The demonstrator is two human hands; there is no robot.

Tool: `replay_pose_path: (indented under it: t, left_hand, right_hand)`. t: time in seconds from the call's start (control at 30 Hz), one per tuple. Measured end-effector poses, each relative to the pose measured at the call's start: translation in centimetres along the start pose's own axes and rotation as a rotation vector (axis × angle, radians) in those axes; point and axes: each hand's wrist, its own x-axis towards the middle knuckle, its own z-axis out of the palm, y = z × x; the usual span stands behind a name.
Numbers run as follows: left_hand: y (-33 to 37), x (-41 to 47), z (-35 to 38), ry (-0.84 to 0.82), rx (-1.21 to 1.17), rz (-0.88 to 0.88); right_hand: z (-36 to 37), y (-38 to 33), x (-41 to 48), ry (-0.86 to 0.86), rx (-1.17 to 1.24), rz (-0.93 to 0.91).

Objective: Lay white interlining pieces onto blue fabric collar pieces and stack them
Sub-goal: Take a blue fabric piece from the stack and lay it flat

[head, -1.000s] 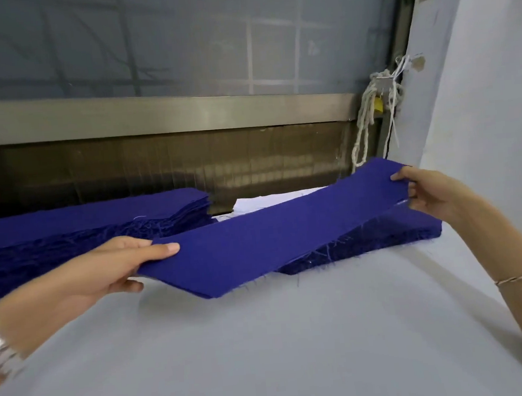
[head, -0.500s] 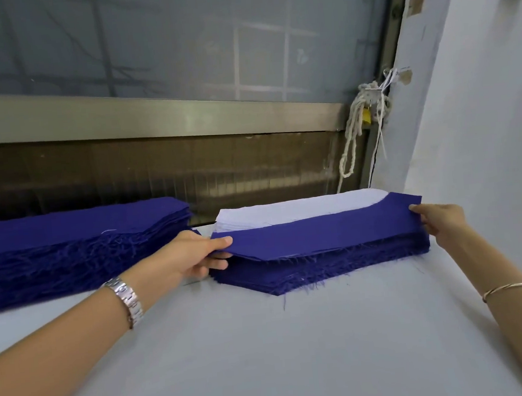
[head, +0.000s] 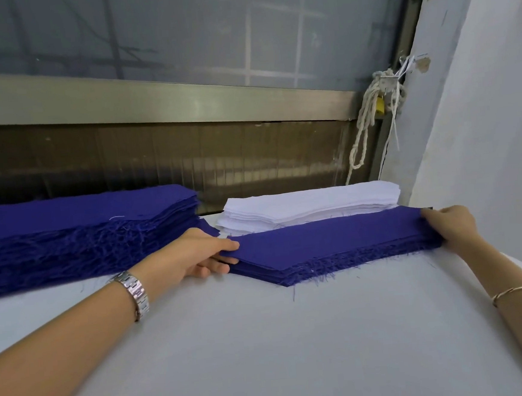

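Pinching the top blue piece (head: 328, 236) at each end, left hand (head: 195, 253) and right hand (head: 452, 226) hold it on a blue stack (head: 337, 265); white pile (head: 310, 205) just behind, taller blue pile (head: 78, 231) left, rope (head: 366, 127) beyond.

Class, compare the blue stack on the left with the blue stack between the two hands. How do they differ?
The left blue stack is taller; the held blue stack is thin. No hand grips the left blue stack; the left hand and right hand grip the held blue stack's ends. Both are frayed blue fabric on the white table.
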Motion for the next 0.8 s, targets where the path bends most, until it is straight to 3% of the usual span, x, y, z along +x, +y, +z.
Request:
replay_pose_path:
  t: [0.8]
  left_hand:
    - [0.16, -0.95, -0.22, 0.009, 0.199, 0.06]
  right_hand:
    - [0.12, 0.02, 0.48, -0.018, -0.089, 0.003]
